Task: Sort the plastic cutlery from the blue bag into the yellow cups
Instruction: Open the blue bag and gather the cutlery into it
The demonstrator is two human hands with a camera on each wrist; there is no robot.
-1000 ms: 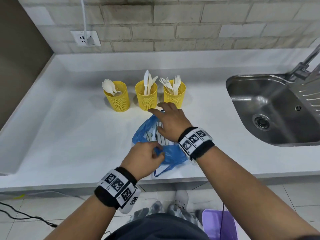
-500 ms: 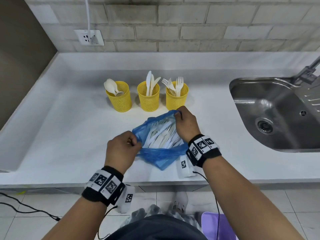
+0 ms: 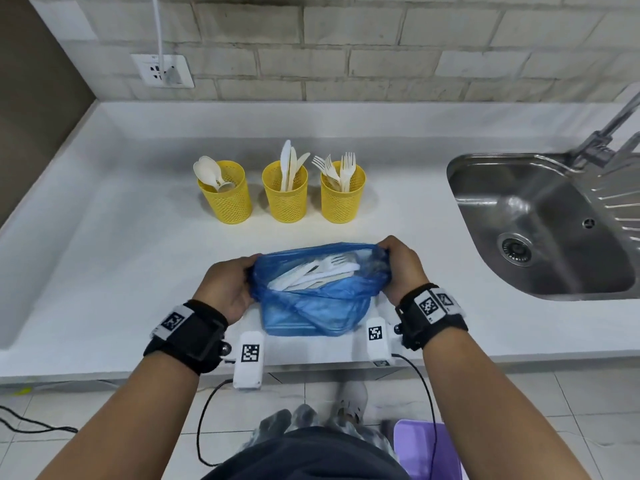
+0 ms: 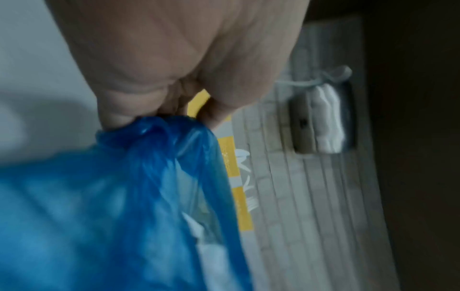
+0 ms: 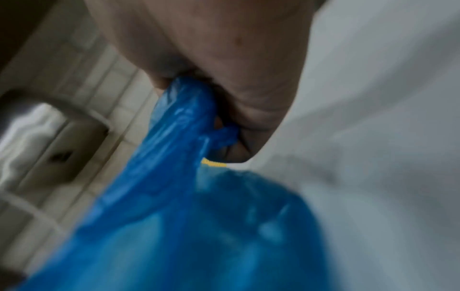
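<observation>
The blue bag [image 3: 311, 306] hangs stretched wide near the counter's front edge, with white plastic cutlery [image 3: 318, 273] showing in its mouth. My left hand [image 3: 228, 285] grips the bag's left rim [image 4: 154, 133], and my right hand [image 3: 398, 268] grips the right rim [image 5: 189, 110]. Three yellow mesh cups stand in a row behind: the left cup [image 3: 230, 199] holds spoons, the middle cup [image 3: 285, 195] holds knives, the right cup [image 3: 343, 197] holds forks. Both wrist views are blurred.
A steel sink [image 3: 540, 230] with a tap [image 3: 609, 133] is set into the white counter [image 3: 121, 254] at the right. A wall socket [image 3: 162, 71] with a plugged cable sits on the brick wall. A purple bin [image 3: 429, 448] stands on the floor below.
Both hands have pulled apart and toward me, stretching the bag's mouth wide and lifting it. A second ago the right hand lay flat over the bag, then took hold of its rim.
</observation>
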